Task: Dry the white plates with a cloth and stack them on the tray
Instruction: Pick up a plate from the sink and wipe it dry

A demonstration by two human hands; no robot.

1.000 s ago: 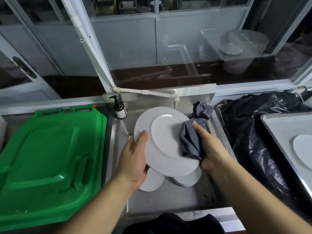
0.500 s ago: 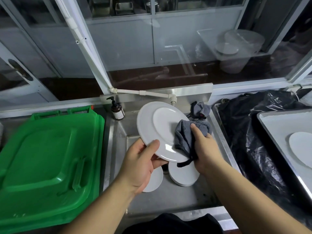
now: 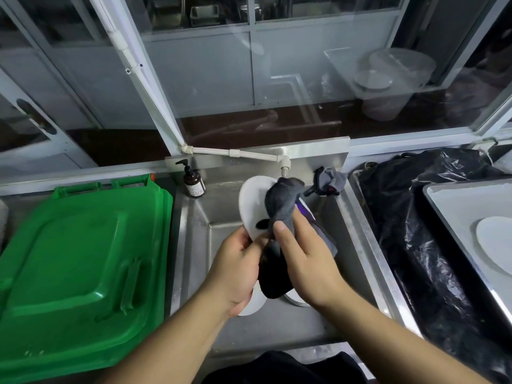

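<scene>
White plate (image 3: 253, 202) stands almost on edge above the sink (image 3: 194, 231), its near rim pinched in my left hand (image 3: 235, 270), thumb on the face nearest me. My right hand (image 3: 307, 261) clasps the grey cloth (image 3: 282, 206) around the plate's right side, thumb on the front; the cloth covers most of the face and hangs down dark between my wrists. Half a second ago the plate lay flatter, its underside open to view and the cloth only on its right edge; now it has turned up steeply and the cloth wraps over it.

Under my hands more plates (image 3: 252, 303) lie on the sink floor, mostly hidden. The tap spout (image 3: 285, 166) hangs just beyond the plate's far rim, with a soap bottle (image 3: 194, 181) at the far left corner and a second rag (image 3: 329, 180) at the far right corner. A green bin lid (image 3: 83, 261) borders the sink on the left; a black plastic bag (image 3: 429, 245) fills the space to the right. Past it the tray (image 3: 454, 206) holds one dried plate (image 3: 496, 242), with bare surface around it.
</scene>
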